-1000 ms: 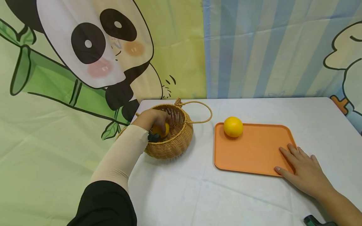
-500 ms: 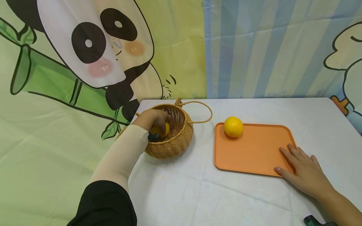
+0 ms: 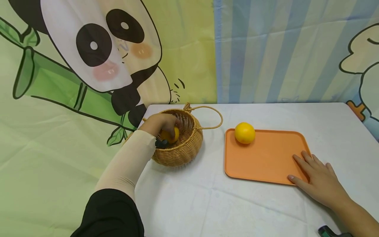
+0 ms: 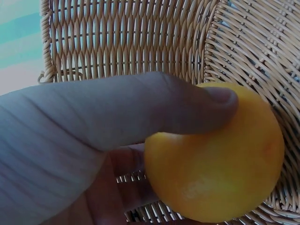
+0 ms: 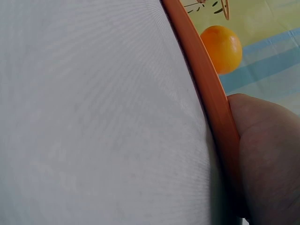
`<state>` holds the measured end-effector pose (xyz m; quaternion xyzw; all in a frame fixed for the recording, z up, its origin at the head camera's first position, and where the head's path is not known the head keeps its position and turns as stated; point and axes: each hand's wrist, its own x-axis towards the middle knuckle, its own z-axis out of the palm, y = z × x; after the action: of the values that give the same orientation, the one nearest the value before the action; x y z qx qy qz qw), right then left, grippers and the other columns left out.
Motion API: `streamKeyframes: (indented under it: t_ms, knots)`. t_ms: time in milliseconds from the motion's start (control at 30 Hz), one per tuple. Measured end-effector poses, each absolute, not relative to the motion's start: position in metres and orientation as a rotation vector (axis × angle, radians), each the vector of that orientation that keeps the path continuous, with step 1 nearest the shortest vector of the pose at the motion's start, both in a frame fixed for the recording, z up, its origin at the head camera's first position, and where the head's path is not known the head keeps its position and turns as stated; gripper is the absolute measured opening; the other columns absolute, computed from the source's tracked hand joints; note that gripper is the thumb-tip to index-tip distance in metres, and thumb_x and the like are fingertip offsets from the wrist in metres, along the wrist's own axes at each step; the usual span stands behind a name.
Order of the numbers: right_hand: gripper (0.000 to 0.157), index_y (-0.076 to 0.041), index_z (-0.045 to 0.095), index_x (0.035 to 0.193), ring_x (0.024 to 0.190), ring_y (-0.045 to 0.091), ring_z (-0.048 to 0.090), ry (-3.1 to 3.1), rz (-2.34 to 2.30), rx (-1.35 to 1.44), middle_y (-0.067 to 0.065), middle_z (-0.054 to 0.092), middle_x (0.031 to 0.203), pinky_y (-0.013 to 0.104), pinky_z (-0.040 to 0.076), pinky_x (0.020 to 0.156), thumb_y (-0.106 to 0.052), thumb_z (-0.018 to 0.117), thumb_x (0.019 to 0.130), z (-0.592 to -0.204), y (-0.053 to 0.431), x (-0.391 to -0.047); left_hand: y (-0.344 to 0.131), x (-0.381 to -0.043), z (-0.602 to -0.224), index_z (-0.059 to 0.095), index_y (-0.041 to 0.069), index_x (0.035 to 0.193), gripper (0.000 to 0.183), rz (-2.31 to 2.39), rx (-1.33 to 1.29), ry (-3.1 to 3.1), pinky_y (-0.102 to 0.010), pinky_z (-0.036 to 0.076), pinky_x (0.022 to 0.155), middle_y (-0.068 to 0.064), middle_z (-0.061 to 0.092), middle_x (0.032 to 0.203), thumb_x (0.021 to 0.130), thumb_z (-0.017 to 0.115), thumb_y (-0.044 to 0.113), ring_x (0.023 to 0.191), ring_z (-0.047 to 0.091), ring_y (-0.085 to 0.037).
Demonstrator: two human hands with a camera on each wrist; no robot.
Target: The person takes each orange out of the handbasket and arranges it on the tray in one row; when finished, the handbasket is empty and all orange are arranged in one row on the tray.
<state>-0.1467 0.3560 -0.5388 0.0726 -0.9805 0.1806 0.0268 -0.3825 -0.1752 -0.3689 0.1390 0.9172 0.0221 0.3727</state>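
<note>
Inside the round wicker basket (image 3: 179,154), my left hand (image 3: 162,125) grips an orange (image 4: 220,173). Its thumb lies over the fruit in the left wrist view, while the other fingers are partly hidden behind it. My right hand (image 3: 321,182) rests with spread fingers on the right edge of an orange tray (image 3: 263,158). A second orange (image 3: 244,133) sits at the tray's far left corner, well away from that hand. In the right wrist view, the thumb (image 5: 272,154) touches the tray's rim.
The basket's looped handle (image 3: 221,120) sticks out to the right, toward the tray. A white cloth (image 3: 213,204) covers the table. Behind it hangs a printed curtain (image 3: 251,49). A dark device (image 3: 328,232) is partly visible below the right wrist.
My left hand and the orange it holds have shifted very slightly up and to the right within the basket. The right hand, tray and second orange stay as they were.
</note>
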Motion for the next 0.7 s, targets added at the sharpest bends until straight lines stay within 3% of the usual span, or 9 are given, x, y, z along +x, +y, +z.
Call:
streamKeyframes:
  t_ms: [700]
  knots:
    - [0.094, -0.001, 0.034, 0.165, 0.152, 0.065, 0.014, -3.054, 0.541, 0.196, 0.038, 0.021, 0.167, 0.085, -0.004, 0.113, -0.061, 0.066, 0.099, -0.5382, 0.3546, -0.1486, -0.1728, -0.3789, -0.3644, 0.068, 0.024, 0.136, 0.053, 0.097, 0.489, 2.385, -0.044, 0.057, 0.093, -0.007, 0.061, 0.129, 0.085, 0.083, 0.019, 0.115, 0.062, -0.029]
